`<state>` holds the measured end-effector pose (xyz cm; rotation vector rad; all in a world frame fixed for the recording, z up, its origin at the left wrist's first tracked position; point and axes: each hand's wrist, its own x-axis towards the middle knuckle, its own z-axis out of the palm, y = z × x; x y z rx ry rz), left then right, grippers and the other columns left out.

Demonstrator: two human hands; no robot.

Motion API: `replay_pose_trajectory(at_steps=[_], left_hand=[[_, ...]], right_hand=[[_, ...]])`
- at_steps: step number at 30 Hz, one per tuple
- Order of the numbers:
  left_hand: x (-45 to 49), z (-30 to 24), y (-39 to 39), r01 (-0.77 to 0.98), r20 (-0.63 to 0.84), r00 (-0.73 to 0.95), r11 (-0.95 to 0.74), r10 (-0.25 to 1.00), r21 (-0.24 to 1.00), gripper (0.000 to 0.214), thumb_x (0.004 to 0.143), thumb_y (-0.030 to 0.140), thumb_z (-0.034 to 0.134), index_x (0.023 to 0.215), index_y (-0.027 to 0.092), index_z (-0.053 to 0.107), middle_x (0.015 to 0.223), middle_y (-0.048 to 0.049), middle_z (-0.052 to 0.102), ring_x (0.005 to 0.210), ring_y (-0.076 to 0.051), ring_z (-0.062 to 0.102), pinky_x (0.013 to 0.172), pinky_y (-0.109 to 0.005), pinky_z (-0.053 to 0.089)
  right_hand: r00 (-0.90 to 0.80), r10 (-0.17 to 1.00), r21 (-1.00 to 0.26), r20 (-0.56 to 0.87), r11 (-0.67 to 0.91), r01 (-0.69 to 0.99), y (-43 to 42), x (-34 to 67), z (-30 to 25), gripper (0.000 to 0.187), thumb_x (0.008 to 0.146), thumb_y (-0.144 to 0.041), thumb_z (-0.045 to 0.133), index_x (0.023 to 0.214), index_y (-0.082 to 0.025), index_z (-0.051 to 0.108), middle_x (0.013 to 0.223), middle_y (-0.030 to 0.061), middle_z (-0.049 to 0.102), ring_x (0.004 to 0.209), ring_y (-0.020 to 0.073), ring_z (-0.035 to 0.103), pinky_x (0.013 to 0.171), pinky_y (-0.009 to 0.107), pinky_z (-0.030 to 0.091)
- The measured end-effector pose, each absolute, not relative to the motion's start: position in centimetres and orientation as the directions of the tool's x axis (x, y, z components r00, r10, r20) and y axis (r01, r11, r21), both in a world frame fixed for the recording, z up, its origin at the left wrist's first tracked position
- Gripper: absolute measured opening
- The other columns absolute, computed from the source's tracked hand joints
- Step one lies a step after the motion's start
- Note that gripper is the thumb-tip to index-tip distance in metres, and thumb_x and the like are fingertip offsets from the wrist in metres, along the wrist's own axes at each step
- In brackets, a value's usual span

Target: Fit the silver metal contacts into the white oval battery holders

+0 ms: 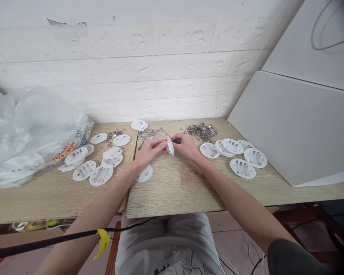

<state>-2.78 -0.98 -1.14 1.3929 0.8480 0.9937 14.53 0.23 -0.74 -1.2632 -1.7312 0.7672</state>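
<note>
My left hand point(149, 151) pinches a round white plastic battery holder point(170, 148), which stands tilted on its edge above the table. Closed around the blue handle of a thin screwdriver point(166, 133) is my right hand point(187, 145); the metal shaft points up and to the left, behind the battery holder. My right fingers are close beside the holder, and whether they touch it is hard to see. Under my left wrist lies another white disc point(145, 173). Just beyond my hands sits a heap of small metal pieces point(202, 131).
White battery holders lie in groups at the right point(242, 168) and left point(101, 175). More metal bits point(114, 134) and a thin dark tool point(141, 143) are near the back. A plastic bag point(40, 126) stands far left, a grey panel point(298, 126) right. A black cable point(60, 240) crosses below.
</note>
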Motion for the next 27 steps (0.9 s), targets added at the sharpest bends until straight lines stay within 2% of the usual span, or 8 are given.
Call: replay_pose_trajectory(at_steps=[4, 8, 14, 19, 27], left_hand=[[-2.94, -1.16, -1.0, -0.002, 0.063, 0.351, -0.067, 0.934, 0.998, 0.043, 0.074, 0.044, 0.07, 0.11, 0.02, 0.07, 0.102, -0.0074, 0.072, 0.095, -0.023, 0.065, 0.095, -0.041, 0.047], [-3.01, -0.59, -1.29, 0.072, 0.015, 0.321, -0.04, 0.947, 0.997, 0.047, 0.07, 0.04, 0.075, 0.112, 0.02, 0.069, 0.105, -0.0087, 0.072, 0.097, -0.023, 0.065, 0.098, -0.04, 0.044], [-2.93, -0.43, -1.27, -0.046, 0.034, 0.366, -0.018, 0.93, 0.999, 0.047, 0.071, 0.04, 0.073, 0.112, 0.017, 0.069, 0.114, -0.0118, 0.068, 0.105, -0.026, 0.062, 0.098, -0.042, 0.044], [-2.95, -0.59, -1.13, -0.113, 0.068, 0.445, -0.019, 0.893, 0.993, 0.039, 0.076, 0.038, 0.069, 0.111, 0.02, 0.07, 0.112, -0.0094, 0.069, 0.106, -0.024, 0.061, 0.098, -0.039, 0.043], [-2.77, -0.84, -1.03, -0.124, 0.058, 0.44, -0.003, 0.896, 0.992, 0.036, 0.076, 0.037, 0.069, 0.109, 0.021, 0.071, 0.11, -0.008, 0.07, 0.106, -0.024, 0.061, 0.099, -0.04, 0.043]], right_hand=[[-0.107, 0.958, -0.86, 0.264, 0.285, 0.423, 0.23, 14.29, -0.95, 0.017, 0.07, -0.027, 0.06, 0.076, -0.014, 0.069, 0.07, 0.0039, 0.066, 0.064, 0.0134, 0.054, 0.06, 0.025, 0.039], [-0.098, 0.969, -0.913, 0.226, 0.245, 0.327, 0.25, 14.22, -1.03, 0.017, 0.068, -0.027, 0.061, 0.076, -0.013, 0.067, 0.071, 0.0035, 0.065, 0.063, 0.0125, 0.053, 0.06, 0.025, 0.039], [-0.1, 0.985, -0.97, 0.141, 0.158, 0.183, 0.18, 14.25, -0.58, 0.018, 0.062, -0.029, 0.067, 0.071, -0.013, 0.065, 0.064, -0.0001, 0.06, 0.056, 0.0095, 0.048, 0.056, 0.025, 0.038], [-0.109, 0.982, -0.968, 0.158, 0.175, 0.178, 0.14, 14.43, -0.22, 0.019, 0.064, -0.027, 0.066, 0.075, -0.012, 0.067, 0.063, -0.0002, 0.06, 0.054, 0.0089, 0.047, 0.056, 0.024, 0.038], [-0.121, 0.971, -0.945, 0.207, 0.23, 0.234, 0.15, 14.57, -0.26, 0.02, 0.065, -0.028, 0.064, 0.077, -0.012, 0.068, 0.068, 0.0021, 0.064, 0.057, 0.0098, 0.05, 0.057, 0.024, 0.039]])
